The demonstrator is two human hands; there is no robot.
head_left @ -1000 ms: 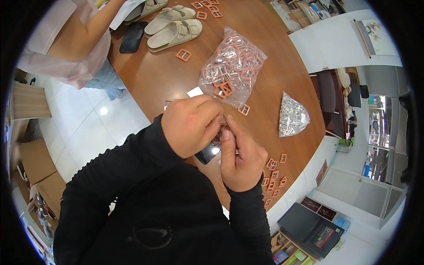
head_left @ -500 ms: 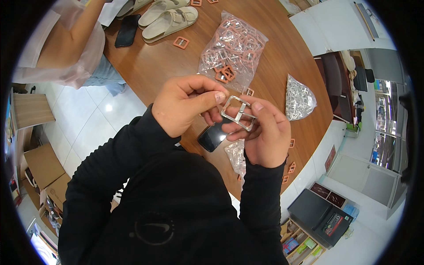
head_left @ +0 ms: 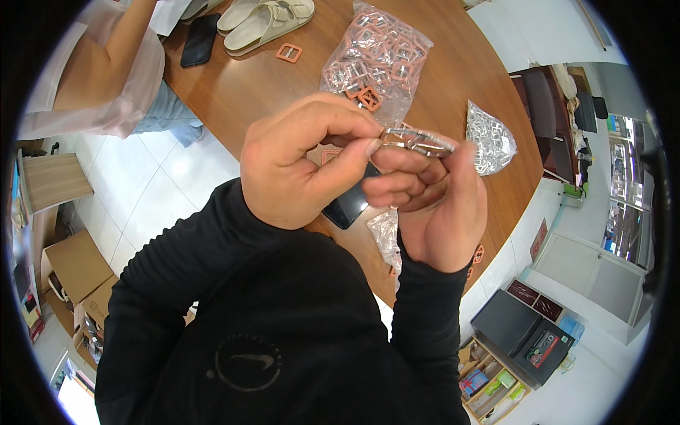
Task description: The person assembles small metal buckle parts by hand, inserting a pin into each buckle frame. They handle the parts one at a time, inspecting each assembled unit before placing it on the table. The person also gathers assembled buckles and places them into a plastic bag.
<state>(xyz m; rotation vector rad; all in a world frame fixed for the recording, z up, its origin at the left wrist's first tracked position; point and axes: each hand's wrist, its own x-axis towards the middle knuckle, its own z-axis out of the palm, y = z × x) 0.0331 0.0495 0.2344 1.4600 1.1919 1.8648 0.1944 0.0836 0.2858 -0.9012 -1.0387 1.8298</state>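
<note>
Above the table's near side, a silver metal buckle point(head_left: 418, 142) is held nearly edge-on between my two hands. My left hand point(head_left: 301, 163) pinches its left end between thumb and forefinger. Thumb and fingers of my right hand point(head_left: 446, 205) grip the right end, with the other fingers curled below it. Under my hands lies a black phone point(head_left: 347, 207), partly covered by them. An orange buckle shows beside my left fingers, mostly hidden. Beyond my hands is a clear bag of orange buckles point(head_left: 382, 53), with a few loose ones at its near end.
A clear bag of silver buckles point(head_left: 490, 142) lies to the right on the wooden table point(head_left: 248, 99). Beige sandals point(head_left: 269, 27), another black phone point(head_left: 199, 40) and an orange buckle point(head_left: 289, 53) are at the far left. A person point(head_left: 106, 71) stands at the table's left side.
The silver buckle has tipped from showing its open frame to nearly edge-on. Both hands have turned with it and risen slightly in the picture; my right hand has shifted right.
</note>
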